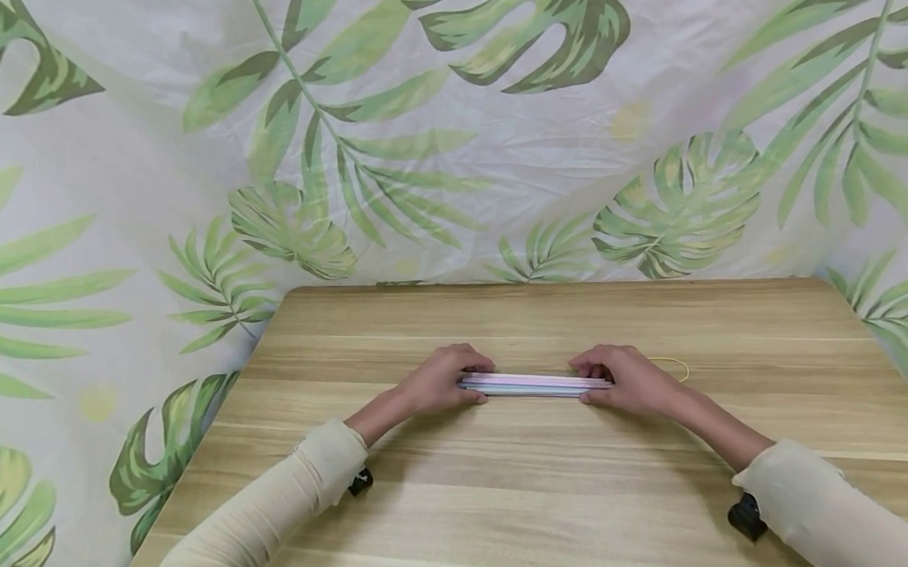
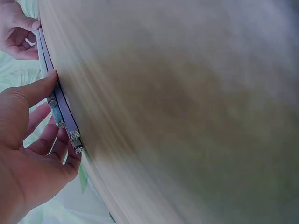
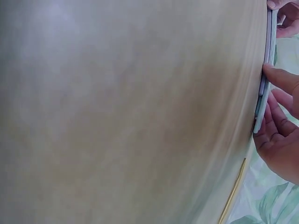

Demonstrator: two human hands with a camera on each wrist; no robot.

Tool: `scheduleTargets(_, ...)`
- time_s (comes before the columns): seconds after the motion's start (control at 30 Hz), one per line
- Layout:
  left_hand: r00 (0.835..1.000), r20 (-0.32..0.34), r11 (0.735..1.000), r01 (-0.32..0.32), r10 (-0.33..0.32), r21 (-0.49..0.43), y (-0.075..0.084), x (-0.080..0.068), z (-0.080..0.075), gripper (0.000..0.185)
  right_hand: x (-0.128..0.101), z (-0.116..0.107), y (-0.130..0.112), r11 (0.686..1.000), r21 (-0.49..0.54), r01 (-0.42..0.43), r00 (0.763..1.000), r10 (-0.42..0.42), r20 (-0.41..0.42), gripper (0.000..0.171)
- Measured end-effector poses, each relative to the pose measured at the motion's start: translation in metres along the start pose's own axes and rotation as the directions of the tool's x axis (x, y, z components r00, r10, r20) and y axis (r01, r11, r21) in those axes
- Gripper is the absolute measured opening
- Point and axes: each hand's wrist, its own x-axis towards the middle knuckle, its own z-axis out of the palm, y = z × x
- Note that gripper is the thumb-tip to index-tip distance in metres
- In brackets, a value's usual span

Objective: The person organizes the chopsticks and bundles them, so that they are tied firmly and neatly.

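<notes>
A small bundle of thin pastel sticks (image 1: 533, 385), pink, lilac and pale blue, lies lengthwise between my two hands at the middle of the table. In the left wrist view some of the sticks (image 2: 64, 106) end in sparkly silvery tips, and those tips sit unevenly. My left hand (image 1: 444, 380) grips the left end, thumb on the near side and fingers on the far side. At the other end my right hand (image 1: 628, 379) holds the bundle the same way. Staggered stick ends (image 3: 263, 100) show in the right wrist view. Whether they are pencils, I cannot tell.
A thin yellow loop (image 1: 678, 362), like a rubber band, lies on the wooden table (image 1: 521, 490) just beyond my right hand. Behind the table's far edge hangs a leaf-patterned cloth (image 1: 525, 164).
</notes>
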Motion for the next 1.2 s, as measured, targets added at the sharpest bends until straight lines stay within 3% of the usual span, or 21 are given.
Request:
scheduleTargets(0.53,0.998,-0.010,0.998,0.061,-0.061,0.001,0.018,-0.001,0.005,0.037,-0.009,0.000,-0.011,1.000,0.005,-0.010,0.999,0.010,0.052,0.015)
scheduleTargets(1.2,0.997,0.012,0.996,0.073,-0.073,0.056,0.026,-0.005,0.006,0.028,-0.010,0.003,-0.014,0.999,0.048,0.025,0.999,-0.028,0.046,0.014)
